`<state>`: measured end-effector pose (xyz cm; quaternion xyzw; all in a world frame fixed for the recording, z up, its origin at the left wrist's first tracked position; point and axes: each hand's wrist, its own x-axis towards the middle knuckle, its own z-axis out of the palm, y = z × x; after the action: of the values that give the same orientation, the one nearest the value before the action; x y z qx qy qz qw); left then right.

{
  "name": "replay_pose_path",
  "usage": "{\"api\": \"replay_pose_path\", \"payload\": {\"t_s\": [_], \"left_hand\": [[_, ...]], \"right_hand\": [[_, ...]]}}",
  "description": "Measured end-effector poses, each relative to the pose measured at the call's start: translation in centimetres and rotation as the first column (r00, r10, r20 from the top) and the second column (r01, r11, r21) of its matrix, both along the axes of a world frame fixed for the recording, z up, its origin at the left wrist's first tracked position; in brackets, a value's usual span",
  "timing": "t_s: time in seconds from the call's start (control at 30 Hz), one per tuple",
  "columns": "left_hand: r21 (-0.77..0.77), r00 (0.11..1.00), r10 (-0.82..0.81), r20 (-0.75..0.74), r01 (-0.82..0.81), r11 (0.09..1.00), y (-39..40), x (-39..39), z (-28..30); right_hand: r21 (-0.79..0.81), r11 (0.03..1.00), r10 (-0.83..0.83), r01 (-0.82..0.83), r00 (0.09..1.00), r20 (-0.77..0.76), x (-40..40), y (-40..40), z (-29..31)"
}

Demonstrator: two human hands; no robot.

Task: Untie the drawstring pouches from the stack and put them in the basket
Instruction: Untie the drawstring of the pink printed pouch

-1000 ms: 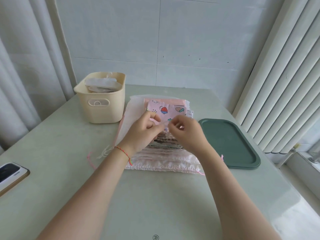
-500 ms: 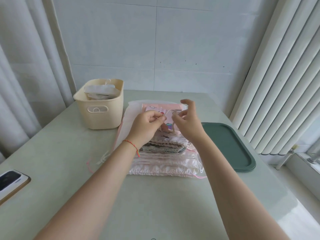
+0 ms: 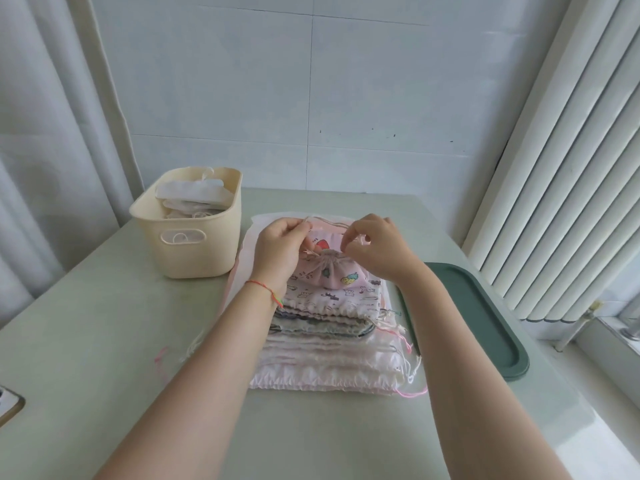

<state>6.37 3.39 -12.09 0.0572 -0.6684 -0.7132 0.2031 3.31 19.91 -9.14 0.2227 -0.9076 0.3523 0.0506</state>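
Both hands are drawing apart since half a second ago; left hand [image 3: 280, 251] and right hand [image 3: 375, 249] pinching cord, top pouch [image 3: 329, 273] cinched between them on stack [image 3: 325, 341]; pulling evenly is advisable; basket [image 3: 194, 247] left.

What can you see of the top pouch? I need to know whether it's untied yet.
The top pouch is small, soft pink cloth printed with fruit and little figures. Its mouth is cinched tight into a gathered pucker, so it looks closed. It lies atop the stack, raised at the neck. The left hand and right hand each pinch a pale cord at its neck.
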Motion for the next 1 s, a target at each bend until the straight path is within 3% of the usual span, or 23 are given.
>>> {"api": "replay_pose_path", "payload": {"t_s": [0.13, 0.2, 0.33, 0.43, 0.63, 0.77, 0.87, 1.0], "left_hand": [[0.280, 0.980, -0.189, -0.060, 0.199, 0.939, -0.4, 0.4, 0.0], [0.308, 0.970, -0.235, -0.063, 0.243, 0.920, -0.7, 0.5, -0.1], [0.067, 0.992, -0.124, 0.000, 0.124, 0.990, -1.2, 0.2, -0.6], [-0.146, 0.998, -0.060, 0.010, 0.061, 0.987, -1.0, 0.2, -0.7], [-0.498, 0.978, -0.175, 0.110, 0.206, 0.842, -0.3, 0.9, 0.3], [-0.464, 0.940, -0.276, 0.202, 0.340, 0.818, 0.2, 1.6, 1.2], [-0.547, 0.930, -0.308, 0.199, 0.366, 0.753, 0.4, 1.9, 1.3], [-0.548, 0.952, -0.253, 0.172, 0.306, 0.779, 0.1, 1.0, 0.5]], "right_hand": [[0.113, 0.994, 0.010, -0.007, 1.000, -0.026, -0.4, 0.2, -0.8], [0.167, 0.986, -0.016, 0.025, 0.998, -0.054, -0.6, 0.2, -1.0], [0.242, 0.970, -0.015, 0.032, 0.997, -0.073, -0.6, 0.8, -0.5], [0.250, 0.968, -0.006, 0.018, 0.999, -0.049, 0.1, 0.9, 0.7], [0.010, 1.000, -0.012, 0.012, 0.999, -0.031, 2.0, -0.6, 2.4], [-0.120, 0.993, 0.017, -0.011, 0.999, 0.047, 2.6, -1.3, 2.5], [-0.215, 0.976, 0.029, 0.005, 0.987, 0.156, 2.4, -1.3, 2.2], [-0.543, 0.837, 0.189, -0.071, 0.968, 0.164, 2.1, -1.6, 1.5]]}}
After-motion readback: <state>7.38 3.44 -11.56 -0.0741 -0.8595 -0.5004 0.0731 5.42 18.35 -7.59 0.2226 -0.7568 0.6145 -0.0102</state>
